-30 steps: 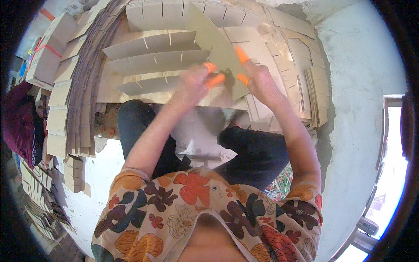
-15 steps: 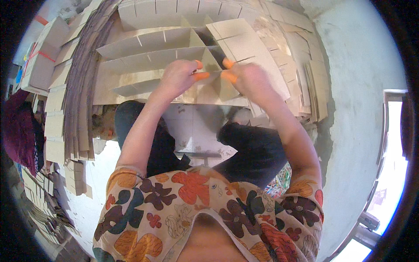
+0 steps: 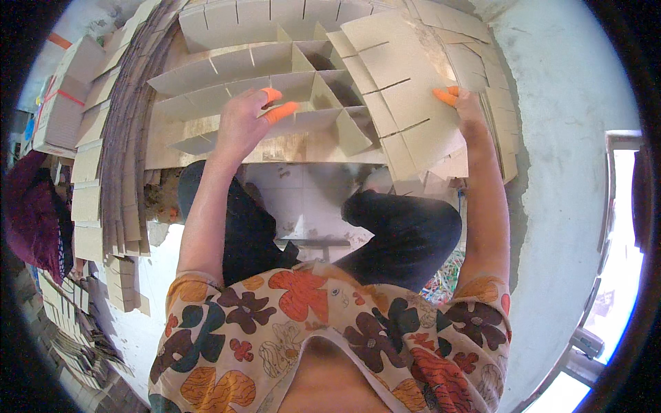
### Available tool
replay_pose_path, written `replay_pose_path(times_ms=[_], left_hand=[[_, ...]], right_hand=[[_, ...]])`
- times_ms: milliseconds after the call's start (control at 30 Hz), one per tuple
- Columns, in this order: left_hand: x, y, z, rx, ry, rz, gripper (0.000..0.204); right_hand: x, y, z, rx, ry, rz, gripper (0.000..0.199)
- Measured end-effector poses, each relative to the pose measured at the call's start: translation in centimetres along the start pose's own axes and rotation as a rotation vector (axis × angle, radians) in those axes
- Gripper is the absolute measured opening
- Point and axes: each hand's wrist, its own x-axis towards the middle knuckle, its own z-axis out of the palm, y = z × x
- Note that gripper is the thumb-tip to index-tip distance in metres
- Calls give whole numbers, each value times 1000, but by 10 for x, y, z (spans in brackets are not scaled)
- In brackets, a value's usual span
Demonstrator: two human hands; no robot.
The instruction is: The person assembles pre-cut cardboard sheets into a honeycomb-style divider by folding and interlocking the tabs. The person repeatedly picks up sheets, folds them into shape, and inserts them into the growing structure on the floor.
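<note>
Several long slotted cardboard strips [image 3: 227, 91] stand on edge on the wooden board in front of me, joined at their right end by short crossing pieces [image 3: 323, 89] into a partial divider grid. My left hand [image 3: 246, 122], with orange covers on thumb and forefinger, hovers over the nearer strips, its fingers apart and nothing between them. To the right of the grid lies a wide slotted cardboard sheet [image 3: 396, 76], slightly tilted. At its right edge my right hand [image 3: 467, 109] has its orange-covered fingertips closed together on the sheet; the exact grip is partly hidden.
Tall stacks of slotted cardboard [image 3: 127, 138] line the left side, with a carton [image 3: 65, 103] beyond them. More cardboard sheets [image 3: 499, 117] lean at the right by the pale wall [image 3: 558, 158]. My knees are below the board's front edge [image 3: 275, 162].
My hands have separated from the crossing pieces. The left has drawn back leftward; the right has moved right to the cardboard sheet, which now sits shifted and turned.
</note>
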Motion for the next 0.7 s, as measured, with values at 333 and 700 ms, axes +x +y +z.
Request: replay_pose_path(times_ms=[333,700], left_hand=[[-22,-13,-29,218,-82,-9,36],[-28,-31,-13,168,-120,23,18]], right_hand=[[-42,-96,-18,212,230,-386,41],[-52,-168,145,-219,37,-847,49]])
